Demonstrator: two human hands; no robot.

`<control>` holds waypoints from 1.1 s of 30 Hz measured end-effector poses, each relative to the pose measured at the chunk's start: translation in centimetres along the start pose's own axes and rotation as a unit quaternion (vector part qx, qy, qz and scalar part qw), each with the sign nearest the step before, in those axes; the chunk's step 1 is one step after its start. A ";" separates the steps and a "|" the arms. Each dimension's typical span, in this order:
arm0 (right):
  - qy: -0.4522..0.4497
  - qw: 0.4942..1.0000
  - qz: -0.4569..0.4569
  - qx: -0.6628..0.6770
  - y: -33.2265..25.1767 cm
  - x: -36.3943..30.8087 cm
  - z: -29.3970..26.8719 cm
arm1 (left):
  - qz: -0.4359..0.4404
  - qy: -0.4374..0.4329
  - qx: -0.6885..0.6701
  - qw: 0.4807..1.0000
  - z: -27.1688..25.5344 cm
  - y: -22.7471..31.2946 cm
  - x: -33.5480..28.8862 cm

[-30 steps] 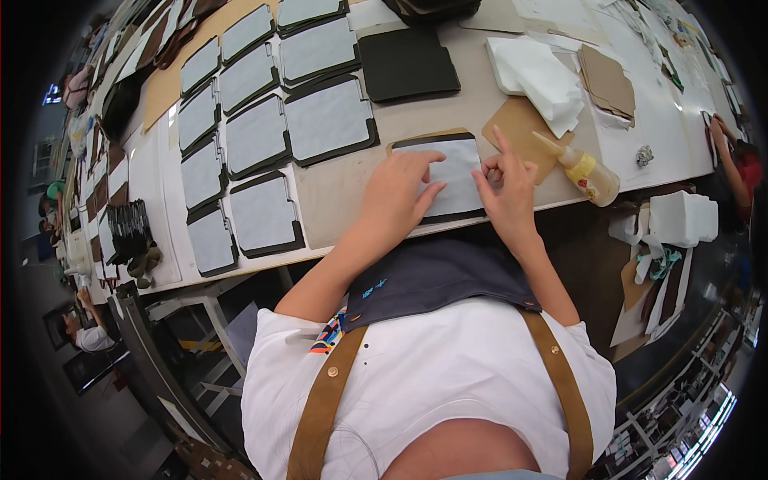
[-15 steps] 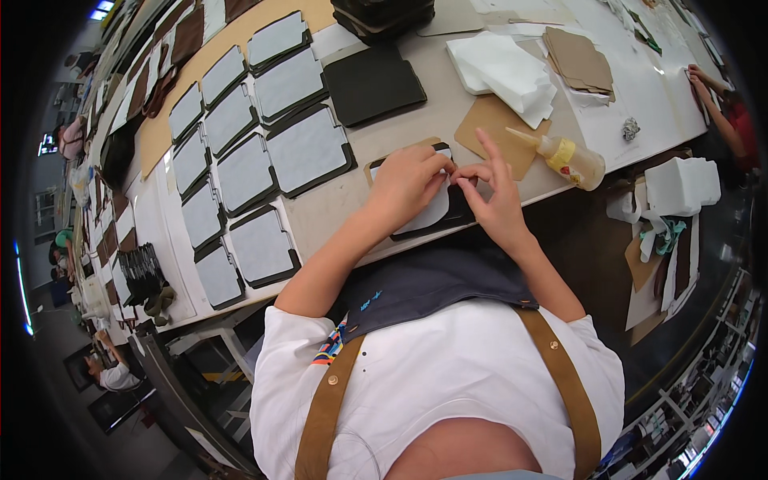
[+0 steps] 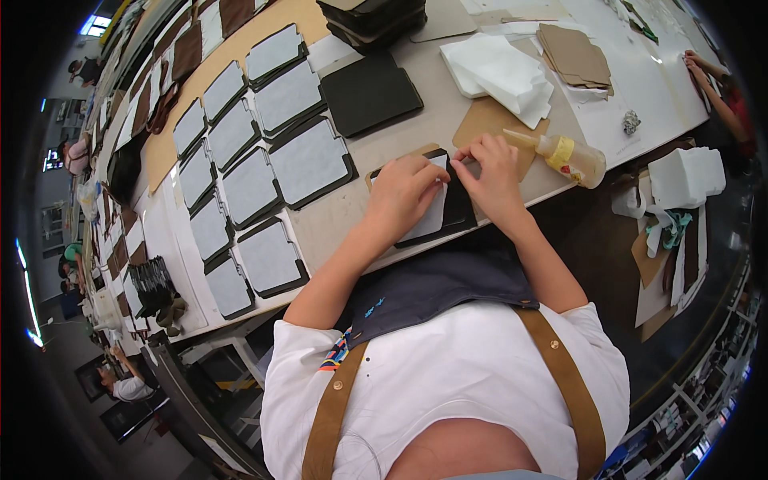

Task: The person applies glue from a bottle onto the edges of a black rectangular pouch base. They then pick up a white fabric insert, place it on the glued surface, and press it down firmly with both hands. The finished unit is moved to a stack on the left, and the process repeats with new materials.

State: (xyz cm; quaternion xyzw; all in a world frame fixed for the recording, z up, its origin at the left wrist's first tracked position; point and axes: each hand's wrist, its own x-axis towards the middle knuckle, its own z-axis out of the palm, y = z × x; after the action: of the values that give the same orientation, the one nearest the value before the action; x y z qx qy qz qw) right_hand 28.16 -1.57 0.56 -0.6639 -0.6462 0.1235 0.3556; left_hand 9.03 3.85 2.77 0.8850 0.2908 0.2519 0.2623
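Note:
In front of me, near the table edge, lies a black panel (image 3: 457, 202) with a pale sheet (image 3: 430, 222) over its left part. My left hand (image 3: 402, 196) rests on the sheet, its thumb and fingers pinched together at the sheet's right edge. Just right of it, my right hand (image 3: 494, 178) hovers over the panel's far right side with fingers curled and thumb near the fingertips. Whatever it may pinch is too small to make out. Both hands partly hide the panel and the tan board (image 3: 428, 150) beneath it.
Several black panels with pale sheets (image 3: 310, 162) lie in rows at left. Beyond my hands are a black panel stack (image 3: 370, 94), white sheets (image 3: 502, 76) and brown pieces (image 3: 574, 56). A glue bottle (image 3: 578, 160) lies at right on a tan board (image 3: 480, 120). Another person's hands (image 3: 704, 70) are far right.
My right hand has drawn slightly away from my left, and its raised index finger has folded down. More of the black panel shows between the hands. The whole view has shifted a little.

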 end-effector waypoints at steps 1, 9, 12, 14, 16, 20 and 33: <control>-0.003 1.000 0.001 -0.002 0.1 0.1 0.1 | 0.001 0.003 0.003 1.000 0.0 0.0 -0.1; -0.007 0.999 -0.013 -0.032 0.0 0.5 0.5 | -0.012 0.027 0.010 1.000 -1.2 -0.3 -2.1; -0.010 0.999 -0.016 -0.037 0.0 0.5 0.4 | -0.045 0.065 0.019 0.997 -2.3 0.1 -3.6; -0.012 0.999 -0.013 -0.035 0.0 0.5 0.4 | -0.041 0.091 0.033 0.994 -2.9 -0.1 -4.7; -0.016 0.999 -0.007 -0.027 0.0 0.5 0.3 | -0.036 0.111 0.050 0.992 -3.2 0.2 -5.6; -0.022 0.999 0.031 0.033 0.1 0.7 -0.2 | -0.012 0.131 0.057 0.990 -2.7 0.5 -6.0; -0.030 0.996 0.013 0.084 -2.5 0.2 -0.5 | 0.006 0.095 0.006 0.995 -0.8 1.0 -5.8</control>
State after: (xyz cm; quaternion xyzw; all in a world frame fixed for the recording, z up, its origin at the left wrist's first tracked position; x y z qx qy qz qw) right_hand 26.56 -1.76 2.51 -0.6359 -0.6355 0.2017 0.3887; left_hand 4.82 -0.37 2.25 0.8602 0.3107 0.3346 0.2270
